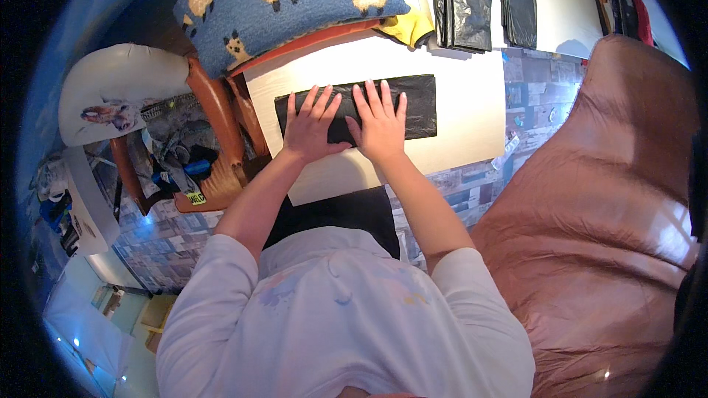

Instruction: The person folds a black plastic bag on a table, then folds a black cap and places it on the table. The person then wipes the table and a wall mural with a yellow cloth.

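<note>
A black plastic bag (pixel 419 107), folded into a long flat strip, lies across the pale table in front of me. My left hand (pixel 311 125) presses flat on its left half, fingers spread and pointing away from me. On the middle of the strip rests my right hand (pixel 380 119), palm down, its fingers also apart. Both thumbs point inward at the strip's near edge. Neither hand grips anything. The palms hide part of the plastic beneath them.
Folded black bags (pixel 464 13) form a stack at the table's far right, beside another black stack (pixel 518 13). A yellow cloth item (pixel 408 27) lies near a blue llama-patterned cushion (pixel 295 11). A brown-covered surface (pixel 597 199) fills the right; a white-topped chair (pixel 122 88) stands left.
</note>
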### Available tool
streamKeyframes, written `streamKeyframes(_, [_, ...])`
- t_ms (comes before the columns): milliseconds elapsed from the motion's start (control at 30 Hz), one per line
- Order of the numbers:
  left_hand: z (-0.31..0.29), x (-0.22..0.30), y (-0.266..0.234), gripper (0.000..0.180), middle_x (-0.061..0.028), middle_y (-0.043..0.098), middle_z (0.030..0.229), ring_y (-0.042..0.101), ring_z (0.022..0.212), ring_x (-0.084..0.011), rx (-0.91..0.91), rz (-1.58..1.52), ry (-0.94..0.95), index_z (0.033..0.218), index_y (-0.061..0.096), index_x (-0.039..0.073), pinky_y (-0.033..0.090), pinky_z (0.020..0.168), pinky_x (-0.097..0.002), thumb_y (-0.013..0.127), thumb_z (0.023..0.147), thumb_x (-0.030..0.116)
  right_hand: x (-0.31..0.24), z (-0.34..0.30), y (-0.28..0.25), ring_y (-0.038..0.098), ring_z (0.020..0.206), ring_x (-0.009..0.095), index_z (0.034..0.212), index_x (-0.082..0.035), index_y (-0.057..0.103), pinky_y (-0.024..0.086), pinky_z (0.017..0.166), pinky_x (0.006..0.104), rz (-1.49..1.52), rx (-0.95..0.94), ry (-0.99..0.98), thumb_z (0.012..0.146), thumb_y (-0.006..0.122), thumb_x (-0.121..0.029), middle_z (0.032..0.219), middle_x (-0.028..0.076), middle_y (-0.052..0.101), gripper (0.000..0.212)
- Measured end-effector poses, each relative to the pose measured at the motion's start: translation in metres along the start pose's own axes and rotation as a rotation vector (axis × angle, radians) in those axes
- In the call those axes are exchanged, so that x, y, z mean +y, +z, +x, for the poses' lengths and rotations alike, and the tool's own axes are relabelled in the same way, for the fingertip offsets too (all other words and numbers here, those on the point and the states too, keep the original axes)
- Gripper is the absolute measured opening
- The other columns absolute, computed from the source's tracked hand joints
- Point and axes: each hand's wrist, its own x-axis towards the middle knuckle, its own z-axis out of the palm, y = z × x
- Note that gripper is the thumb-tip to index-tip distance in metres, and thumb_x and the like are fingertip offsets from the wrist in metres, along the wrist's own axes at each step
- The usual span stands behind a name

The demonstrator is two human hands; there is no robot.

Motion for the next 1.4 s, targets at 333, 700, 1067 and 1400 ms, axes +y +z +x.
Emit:
streamKeyframes(333, [0.003,0.003,-0.011,0.109,-0.0057,0.029,0.164,0.021,0.154,-0.0274,-0.081,-0.052,-0.028,0.157,0.036,0.021,0.012,0.122,-0.0641,0.08,0.07,0.068,0.065,-0.01,0.014,0.031,0.151,0.036,0.156,-0.019,0.043,0.02,0.121,0.0616,-0.128,0.104,0.268,0.095,0.06,-0.046,0.163,0.011,0.037,0.068])
streamKeyframes(700, [-0.003,-0.044,-0.042,0.09,-0.013,0.033,0.165,0.027,0.154,-0.0314,-0.204,0.206,-0.336,0.157,0.036,0.009,0.017,0.121,-0.0658,0.07,0.087,0.056,0.061,-0.009,0.01,0.027,0.153,0.037,0.157,-0.017,0.042,0.019,0.122,0.0597,-0.142,0.076,0.277,0.098,0.054,-0.045,0.165,0.012,0.035,0.066])
streamKeyframes(1067, [0.002,0.05,0.012,0.092,-0.0137,0.021,0.165,0.016,0.155,-0.031,-0.037,-0.106,-0.119,0.16,0.026,0.009,0.01,0.124,-0.0591,0.063,0.093,0.06,0.062,-0.009,0.011,0.025,0.153,0.037,0.158,-0.017,0.039,0.018,0.122,0.0601,-0.145,0.057,0.276,0.099,0.053,-0.045,0.166,0.012,0.032,0.067])
streamKeyframes(1400, [-0.047,-0.031,-0.008,0.087,-0.0167,0.022,0.167,0.019,0.155,-0.0338,-0.034,0.125,-0.427,0.161,0.021,0.007,0.015,0.123,-0.0612,0.063,0.097,0.048,0.063,-0.009,0.015,0.029,0.152,0.038,0.155,-0.017,0.044,0.02,0.121,0.0603,-0.165,0.096,0.265,0.096,0.058,-0.045,0.164,0.012,0.036,0.066])
